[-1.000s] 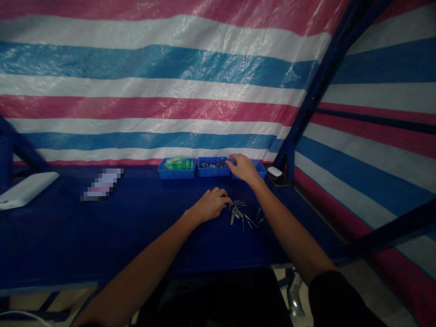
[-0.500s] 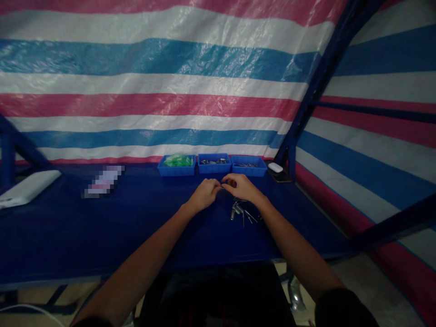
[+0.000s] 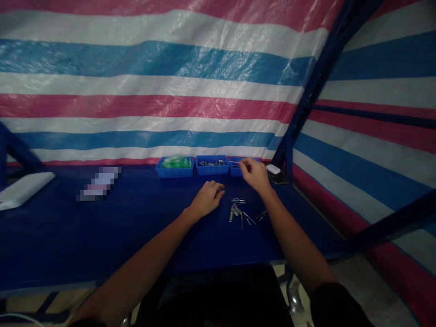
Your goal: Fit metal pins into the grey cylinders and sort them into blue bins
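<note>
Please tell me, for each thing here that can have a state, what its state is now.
left hand: palm down on the table, fingers loosely curled.
right hand: over the right tray, fingers bent; grip unclear.
left tray: open, holds green pieces.
middle tray: open, holds metal pieces.
right tray: open, partly hidden by the hand.
loose metal parts: scattered on the table, untouched.

Worktop [image 3: 136, 227] was dark blue. Three trays [image 3: 212, 166] were bright blue; the left one held green pieces [image 3: 175, 161]. Tarp [image 3: 153, 91] behind was striped red, white, blue. Loose metal parts [image 3: 240, 211] were silver.
</note>
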`<action>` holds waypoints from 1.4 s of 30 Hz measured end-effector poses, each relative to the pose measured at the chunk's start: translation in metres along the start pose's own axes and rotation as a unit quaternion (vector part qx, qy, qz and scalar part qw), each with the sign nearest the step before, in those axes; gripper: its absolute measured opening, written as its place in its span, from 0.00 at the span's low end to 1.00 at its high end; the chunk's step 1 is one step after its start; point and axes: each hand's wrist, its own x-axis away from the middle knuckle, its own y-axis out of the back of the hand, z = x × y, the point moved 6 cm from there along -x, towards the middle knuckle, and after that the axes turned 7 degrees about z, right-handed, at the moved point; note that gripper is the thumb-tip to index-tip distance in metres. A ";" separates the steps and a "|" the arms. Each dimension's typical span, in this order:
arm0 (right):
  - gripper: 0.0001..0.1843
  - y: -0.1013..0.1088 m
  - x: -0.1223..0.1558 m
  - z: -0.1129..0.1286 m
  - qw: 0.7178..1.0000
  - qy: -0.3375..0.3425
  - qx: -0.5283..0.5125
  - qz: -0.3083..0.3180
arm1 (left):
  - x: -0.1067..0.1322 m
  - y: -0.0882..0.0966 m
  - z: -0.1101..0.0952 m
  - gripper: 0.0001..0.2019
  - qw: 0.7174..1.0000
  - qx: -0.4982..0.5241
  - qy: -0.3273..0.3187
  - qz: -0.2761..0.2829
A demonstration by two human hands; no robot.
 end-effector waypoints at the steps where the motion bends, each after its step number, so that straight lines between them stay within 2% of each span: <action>1: 0.13 0.005 -0.003 -0.015 0.999 -0.042 0.018 -0.030 | -0.001 -0.004 -0.007 0.12 0.999 -0.025 -0.027 0.015; 3: 0.15 0.007 -0.003 -0.041 0.993 -0.107 0.029 -0.052 | -0.003 -0.013 -0.019 0.12 0.995 -0.070 -0.059 0.045; 5: 0.16 0.001 0.003 -0.060 0.988 -0.144 0.001 -0.048 | -0.007 -0.021 -0.026 0.12 0.989 -0.112 -0.062 0.071; 9: 0.17 -0.016 0.020 -0.071 0.979 -0.166 -0.112 -0.042 | -0.013 -0.029 -0.034 0.11 0.981 -0.161 -0.036 0.101; 11: 0.18 -0.027 0.023 -0.063 0.978 -0.146 -0.149 -0.014 | -0.012 -0.029 -0.035 0.09 0.981 -0.163 -0.022 0.099; 14: 0.15 -0.044 0.023 -0.038 0.982 -0.079 -0.154 0.075 | -0.008 -0.019 -0.027 0.07 0.988 -0.137 0.012 0.071; 18: 0.12 -0.058 0.027 0.003 0.969 0.004 -0.165 0.185 | 0.000 0.005 0.006 0.07 0.995 -0.056 0.085 0.011; 21: 0.09 -0.060 0.030 0.027 0.961 0.044 -0.166 0.218 | 0.002 0.018 0.030 0.07 0.992 -0.010 0.123 -0.007; 24: 0.07 -0.058 0.030 0.035 0.968 0.056 -0.142 0.199 | -0.001 0.022 0.036 0.08 0.993 -0.001 0.115 -0.013; 30: 0.08 -0.048 0.027 0.033 0.977 0.071 -0.130 0.154 | -0.005 0.019 0.025 0.14 0.997 -0.020 0.075 0.005; 33: 0.10 -0.035 0.025 0.038 0.976 0.093 -0.139 0.143 | -0.004 0.017 0.022 0.15 0.997 -0.015 0.075 0.008; 35: 0.12 -0.019 0.019 0.036 0.982 0.091 -0.133 0.099 | -0.002 0.013 0.018 0.13 0.997 -0.021 0.075 0.013; 37: 0.14 -0.001 0.012 0.023 0.992 0.058 -0.106 0.020 | 0.000 0.006 0.012 0.11 0.997 -0.040 0.066 0.028; 39: 0.13 0.012 0.006 0.001 0.997 -0.002 -0.055 -0.050 | 0.002 -0.002 0.002 0.09 0.996 -0.059 0.049 0.047; 40: 0.12 0.014 0.004 -0.012 0.997 -0.036 -0.027 -0.063 | 0.003 -0.005 -0.003 0.09 0.996 -0.066 0.040 0.054; 42: 0.13 0.009 0.001 -0.035 0.995 -0.092 0.012 -0.031 | 0.005 -0.009 -0.013 0.09 0.995 -0.074 0.029 0.053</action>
